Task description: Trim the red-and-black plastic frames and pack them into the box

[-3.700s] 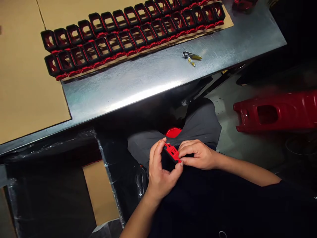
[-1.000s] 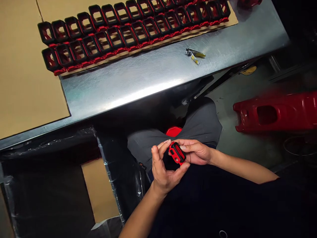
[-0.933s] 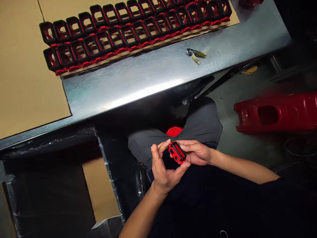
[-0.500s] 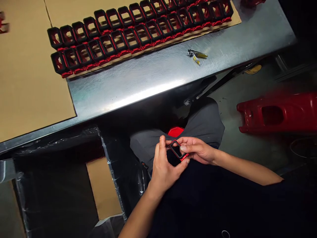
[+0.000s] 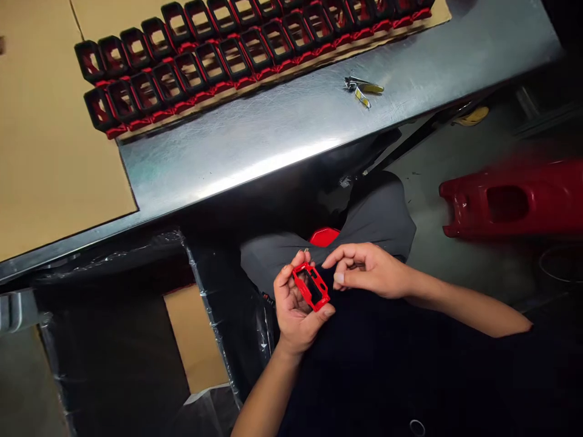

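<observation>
My left hand (image 5: 298, 309) is closed around a small red rectangular frame (image 5: 316, 296), held above my lap. The frame's red side faces up, with a wide opening through its middle and small cut-outs along one edge. Just to the right is my right hand (image 5: 373, 271), apart from the frame. Its index finger points toward the frame and its thumb is held away from it, with the other fingers bent and nothing visible in them.
Rows of black-and-red frames (image 5: 213, 64) stand on cardboard (image 5: 54, 152) upon the metal table (image 5: 228, 149). Yellow-handled nippers (image 5: 364, 88) lie near its edge. A plastic-lined box (image 5: 113, 358) is at lower left, a red plastic stool (image 5: 514, 200) at right.
My right hand has let go of the frame and drawn back to the right. The frame has turned over in my left hand, from its black-rimmed face to its red side.
</observation>
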The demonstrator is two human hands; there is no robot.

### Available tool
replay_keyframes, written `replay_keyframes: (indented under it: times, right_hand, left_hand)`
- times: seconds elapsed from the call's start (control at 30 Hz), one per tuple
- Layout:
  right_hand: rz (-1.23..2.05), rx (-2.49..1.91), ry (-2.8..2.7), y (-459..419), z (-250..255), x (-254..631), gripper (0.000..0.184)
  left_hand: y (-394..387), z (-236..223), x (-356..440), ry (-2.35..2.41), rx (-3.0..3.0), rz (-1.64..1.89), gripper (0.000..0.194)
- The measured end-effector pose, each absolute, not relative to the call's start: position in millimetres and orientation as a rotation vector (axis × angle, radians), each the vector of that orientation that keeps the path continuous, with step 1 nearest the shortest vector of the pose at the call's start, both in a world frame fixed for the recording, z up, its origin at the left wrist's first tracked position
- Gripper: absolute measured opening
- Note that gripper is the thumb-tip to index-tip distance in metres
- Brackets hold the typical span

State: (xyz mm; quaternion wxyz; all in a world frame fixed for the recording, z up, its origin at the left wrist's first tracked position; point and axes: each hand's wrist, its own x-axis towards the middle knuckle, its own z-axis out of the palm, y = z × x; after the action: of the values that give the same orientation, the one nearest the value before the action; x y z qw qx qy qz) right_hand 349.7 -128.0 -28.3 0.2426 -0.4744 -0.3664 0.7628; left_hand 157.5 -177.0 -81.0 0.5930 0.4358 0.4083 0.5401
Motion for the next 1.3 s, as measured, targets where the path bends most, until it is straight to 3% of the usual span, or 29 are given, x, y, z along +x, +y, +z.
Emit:
replay_keyframes:
  times: [0.83,0.97,1.13,1.2,1.3]
  right_hand:
    - [1.970,-1.297,-1.374,-136,-34,339,0.018]
    - [1.431,-1.469,-1.539,-94,-22,366,0.024]
    - [0.293,-1.880,-1.515,5,-4,422,0.048]
    - [0.131,-1.972,-1.606,32,-4,434,0.056]
    - [0.131,-2.017,-1.694,48,-10,435,0.044]
  left_hand:
    - [-181,-103,152,1.067,1.615,1.292,0.092]
    - [-178,-103,143,1.126,1.318,1.176,0.078]
    - [-169,-102,144,1.139,1.025,1.070,0.077]
    - [-167,-101,150,1.155,0.944,1.053,0.083]
    - [-162,-100,159,1.167,0.850,1.073,0.082]
